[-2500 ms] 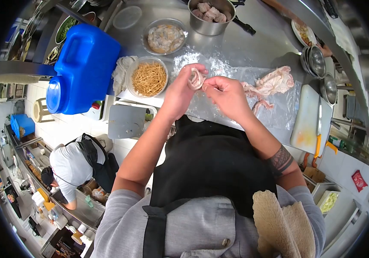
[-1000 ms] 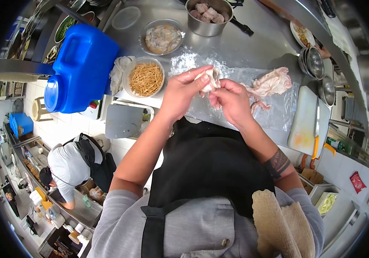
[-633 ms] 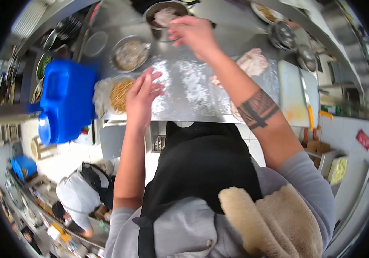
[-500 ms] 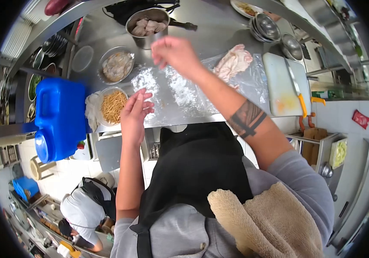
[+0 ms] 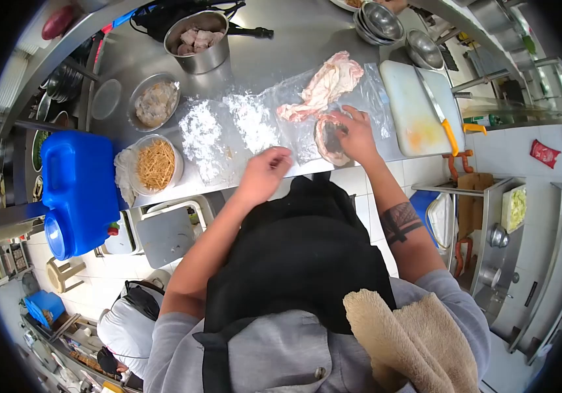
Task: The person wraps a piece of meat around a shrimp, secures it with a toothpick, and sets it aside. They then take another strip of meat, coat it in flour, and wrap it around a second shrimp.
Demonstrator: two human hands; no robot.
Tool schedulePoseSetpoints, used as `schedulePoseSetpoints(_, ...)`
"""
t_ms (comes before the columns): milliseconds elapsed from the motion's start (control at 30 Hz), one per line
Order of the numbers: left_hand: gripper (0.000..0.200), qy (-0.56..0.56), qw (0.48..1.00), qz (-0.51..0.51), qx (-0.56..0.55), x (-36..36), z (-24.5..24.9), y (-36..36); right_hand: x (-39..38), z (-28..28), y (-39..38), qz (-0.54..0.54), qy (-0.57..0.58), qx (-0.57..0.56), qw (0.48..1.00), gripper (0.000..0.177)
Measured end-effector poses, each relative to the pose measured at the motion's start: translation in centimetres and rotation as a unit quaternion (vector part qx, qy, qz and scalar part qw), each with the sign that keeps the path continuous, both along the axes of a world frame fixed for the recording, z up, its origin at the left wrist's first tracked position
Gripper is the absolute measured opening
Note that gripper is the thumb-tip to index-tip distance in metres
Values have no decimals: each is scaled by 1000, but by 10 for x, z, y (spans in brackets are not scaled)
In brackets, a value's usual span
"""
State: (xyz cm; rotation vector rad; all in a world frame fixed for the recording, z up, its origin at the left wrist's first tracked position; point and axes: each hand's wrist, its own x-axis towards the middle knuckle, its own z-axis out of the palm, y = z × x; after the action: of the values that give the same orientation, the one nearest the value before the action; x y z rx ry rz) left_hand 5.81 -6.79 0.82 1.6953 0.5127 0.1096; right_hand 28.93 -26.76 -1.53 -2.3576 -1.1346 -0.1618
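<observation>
Work looks partway through: rolled pieces fill the metal pot (image 5: 197, 49), while a large pale membrane (image 5: 325, 82) waits unused on the plastic sheet (image 5: 369, 108). The right hand (image 5: 357, 134) pinches a smaller meat piece (image 5: 327, 141) lying on that sheet. The left hand (image 5: 262, 173) rests loosely curled, empty, near the flour (image 5: 206, 137).
</observation>
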Motion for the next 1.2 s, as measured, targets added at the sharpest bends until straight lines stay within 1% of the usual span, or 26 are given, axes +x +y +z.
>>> schedulePoseSetpoints(67, 33, -4, 997, -72, -6, 19, 1, -15, 14, -2, 5, 22, -17, -14, 1000, 27)
schedulePoseSetpoints(133, 35, -18, 998, -48, 20, 41, -15, -25, 31, -13, 11, 44, 16, -13, 999, 20)
schedulePoseSetpoints(167, 38, -31, 998, -31, 41, 52, -24, -29, 39, -13, 10, 52, 17, -12, 998, 20)
schedulePoseSetpoints(200, 48, -14, 998, -18, 59, 64, -22, -33, 41, -2, 9, 64, 46, -9, 997, 16)
schedulePoseSetpoints(233, 48, -10, 998, -14, 60, 75, -20, -37, 43, 12, 10, 75, 75, -6, 994, 14)
schedulePoseSetpoints(267, 56, -52, 996, -9, 71, 86, -18, -41, 45, 26, 9, 79, 79, -7, 994, 14)
schedulePoseSetpoints(300, 64, -93, 992, -6, 81, 96, -20, -47, 45, 44, 9, 92, 133, 3, 987, 12)
schedulePoseSetpoints(333, 64, -86, 993, -6, 78, 107, -24, -50, 45, 60, 8, 103, 186, 12, 977, 12)
schedulePoseSetpoints(400, 67, -132, 987, -46, -75, 127, -30, -56, 46, 91, 8, 124, 196, -19, 972, 14)
schedulePoseSetpoints(433, 67, -133, 987, -47, -77, 132, -25, -59, 49, 106, 10, 148, 198, -46, 968, 16)
schedulePoseSetpoints(500, 63, -153, 962, -73, -213, 138, -10, -61, 50, 130, 15, 132, 221, -67, 964, 16)
schedulePoseSetpoints(533, 63, -154, 962, -70, -214, 138, -4, -63, 49, 139, 18, 118, 247, -87, 958, 17)
schedulePoseSetpoints(600, 48, -212, 969, 14, -126, 131, 10, -62, 52, 152, 25, 118, 251, -81, 957, 20)
schedulePoseSetpoints(633, 48, -213, 969, 18, -122, 125, 18, -55, 51, 159, 30, 116, 256, -74, 957, 23)
schedulePoseSetpoints(667, 38, -156, 983, 14, -91, 115, 27, -44, 49, 167, 37, 122, 253, -73, 957, 23)
schedulePoseSetpoints(700, 29, -97, 993, 10, -61, 105, 35, -33, 45, 176, 44, 99, 327, -46, 939, 23)
schedulePoseSetpoints(733, 29, -100, 993, 16, -57, 94, 44, -24, 41, 182, 51, 76, 399, -21, 914, 23)
schedulePoseSetpoints(800, 22, -127, 978, 26, -161, 72, 56, -6, 37, 179, 66, 106, 378, -14, 920, 21)
schedulePoseSetpoints(833, 22, -131, 978, 32, -157, 61, 53, 4, 34, 177, 75, 129, 360, -9, 924, 18)
schedulePoseSetpoints(900, 23, -128, 991, 43, -25, 39, 45, 23, 19, 176, 92, 147, 360, -1, 921, 19)
schedulePoseSetpoints(933, 23, -130, 990, 52, -24, 31, 43, 30, 10, 175, 101, 158, 364, 7, 918, 19)
schedulePoseSetpoints(1000, 21, -120, 986, 60, -94, 14, 42, 42, -8, 170, 119, 164, 372, 3, 914, 21)
schedulePoseSetpoints(1033, 21, -121, 986, 68, -96, 8, 44, 45, -17, 167, 127, 163, 382, 2, 910, 22)
schedulePoseSetpoints(1100, 19, -154, 966, 83, -189, -3, 49, 49, -33, 160, 142, 163, 410, -3, 897, 23)
schedulePoseSetpoints(1133, 19, -154, 965, 89, -191, -10, 50, 53, -42, 158, 149, 154, 439, -2, 885, 23)
schedulePoseSetpoints(1200, 19, -99, 981, 90, -141, -23, 52, 63, -61, 159, 157, 158, 447, 12, 880, 21)
